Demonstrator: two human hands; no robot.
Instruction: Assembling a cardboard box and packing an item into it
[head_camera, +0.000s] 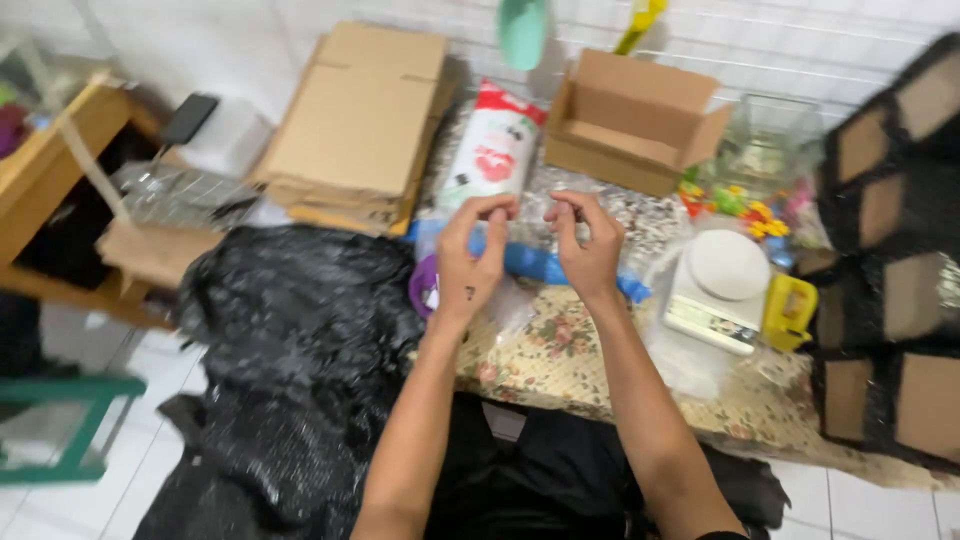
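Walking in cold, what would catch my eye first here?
Probably the two raised hands at the centre, the left hand and right hand, fingertips pinched over a flowered tablecloth. Next, the big crinkled black plastic bag spilling off the table's left side, then the open cardboard box at the back by the wall.

I register a floral-patterned cloth-covered tabletop (560, 365), a glossy black plastic bag (300, 330), a white round-platform scale (722, 285), a long blue plastic roll (540, 265) and a plain brown open cardboard box (630, 120).
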